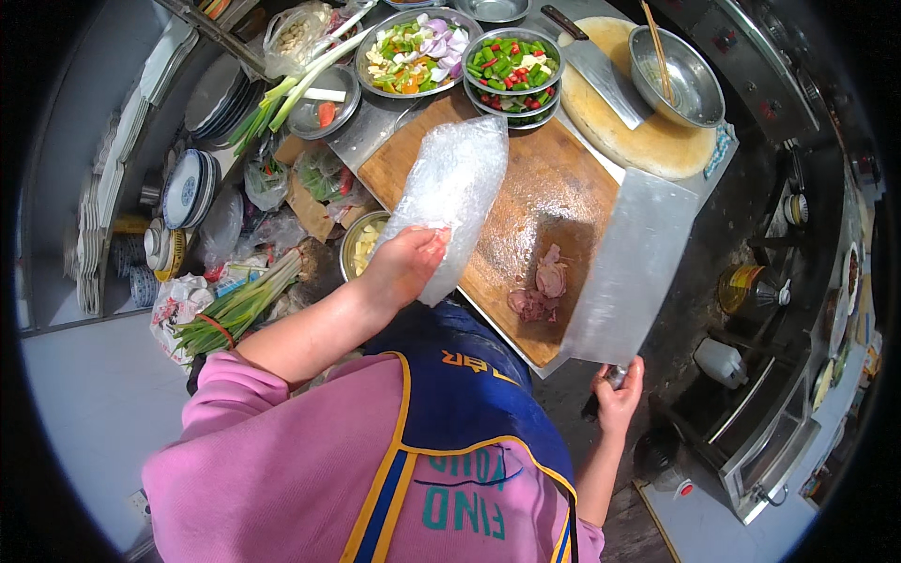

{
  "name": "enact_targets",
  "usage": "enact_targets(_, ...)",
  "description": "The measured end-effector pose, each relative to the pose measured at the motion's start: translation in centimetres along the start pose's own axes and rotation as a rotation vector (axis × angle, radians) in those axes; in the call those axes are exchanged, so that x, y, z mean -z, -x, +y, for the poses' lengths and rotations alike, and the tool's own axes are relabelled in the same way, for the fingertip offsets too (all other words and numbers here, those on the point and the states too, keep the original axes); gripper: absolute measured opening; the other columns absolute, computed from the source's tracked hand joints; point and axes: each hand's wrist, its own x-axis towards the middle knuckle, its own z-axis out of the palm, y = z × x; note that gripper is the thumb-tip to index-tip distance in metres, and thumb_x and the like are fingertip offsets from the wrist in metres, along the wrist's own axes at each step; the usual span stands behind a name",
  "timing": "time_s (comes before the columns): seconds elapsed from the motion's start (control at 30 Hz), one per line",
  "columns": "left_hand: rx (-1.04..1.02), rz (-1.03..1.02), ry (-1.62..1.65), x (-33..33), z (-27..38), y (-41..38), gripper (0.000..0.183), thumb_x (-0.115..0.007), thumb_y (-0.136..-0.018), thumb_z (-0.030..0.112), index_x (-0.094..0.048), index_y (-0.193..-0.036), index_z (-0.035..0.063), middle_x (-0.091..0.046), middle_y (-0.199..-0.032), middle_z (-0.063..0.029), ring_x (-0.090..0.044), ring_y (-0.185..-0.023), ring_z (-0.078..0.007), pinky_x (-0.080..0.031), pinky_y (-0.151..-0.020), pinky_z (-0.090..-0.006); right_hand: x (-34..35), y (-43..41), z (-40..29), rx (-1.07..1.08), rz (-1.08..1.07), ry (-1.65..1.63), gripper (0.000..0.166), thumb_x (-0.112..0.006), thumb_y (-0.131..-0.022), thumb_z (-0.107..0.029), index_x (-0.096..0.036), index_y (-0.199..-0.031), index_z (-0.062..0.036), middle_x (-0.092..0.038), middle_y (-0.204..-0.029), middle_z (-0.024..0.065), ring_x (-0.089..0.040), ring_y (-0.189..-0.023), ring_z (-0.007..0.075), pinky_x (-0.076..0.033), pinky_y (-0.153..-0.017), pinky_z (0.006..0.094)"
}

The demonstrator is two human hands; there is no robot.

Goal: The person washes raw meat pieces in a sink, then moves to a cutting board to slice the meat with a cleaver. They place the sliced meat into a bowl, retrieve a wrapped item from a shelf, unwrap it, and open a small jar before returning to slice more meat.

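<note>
My left hand point(410, 264) grips the lower part of a crinkled, translucent plastic bag or sheet point(450, 183), held over the left side of a wooden cutting board point(521, 190). Whether anything is inside the plastic cannot be made out. At the right, my right hand point(618, 397) is closed around the handle of a broad cleaver point(630, 267). Its wide blade extends away from me along the board's right edge. Small pieces of pinkish raw meat point(550, 274) lie on the wet board near its front corner, left of the blade.
Behind the board stand a metal bowl of cut vegetables point(417, 53) and stacked bowls of green and red peppers point(512, 63). A second cleaver point(605, 74) and a metal bowl with chopsticks point(677, 77) rest on a round board point(633, 151). Scallions point(243, 302) lie at left.
</note>
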Motion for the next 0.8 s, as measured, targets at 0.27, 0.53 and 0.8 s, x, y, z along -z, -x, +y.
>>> enact_targets(0.27,0.151,-0.116,-1.042,-1.6,4.0,2.3,0.024,-0.057,-0.084,0.009,-0.05,-0.106,0.0002,-0.056,-0.104,-0.0085,-0.054,-0.099,-0.0156,-0.042,-0.088,-0.0286,-4.2,0.2,2.1,-0.018,-0.111,0.034,0.026,-0.054,-0.068,0.005,-0.049,-0.092,-0.003,-0.05,-0.077,-0.0005,-0.045,-0.067,0.0061,-0.039,-0.061,0.0194)
enact_targets(0.53,-1.097,-0.477,-2.167,-2.6,5.9,-1.4,0.044,-0.064,-0.065,0.012,-0.051,-0.106,0.0045,-0.051,-0.114,-0.016,-0.048,-0.11,-0.0344,-0.04,-0.093,-0.041,-7.2,0.6,2.4,-0.05,-0.173,-0.062,0.029,-0.055,-0.069,0.005,-0.049,-0.097,-0.0016,-0.05,-0.078,-0.0008,-0.045,-0.068,0.0051,-0.039,-0.063,0.0185)
enact_targets(0.8,-1.369,-0.697,-2.053,-3.8,4.2,-3.3,0.018,-0.065,-0.064,0.013,-0.058,-0.079,0.0085,-0.059,-0.086,-0.0047,-0.058,-0.086,-0.0225,-0.048,-0.07,-0.0317,-9.1,0.1,0.0,-0.176,-0.296,-0.348,0.008,-0.047,-0.089,0.0,-0.043,-0.096,-0.0012,-0.051,-0.068,0.0051,-0.048,-0.047,0.0111,-0.041,-0.044,0.0231)
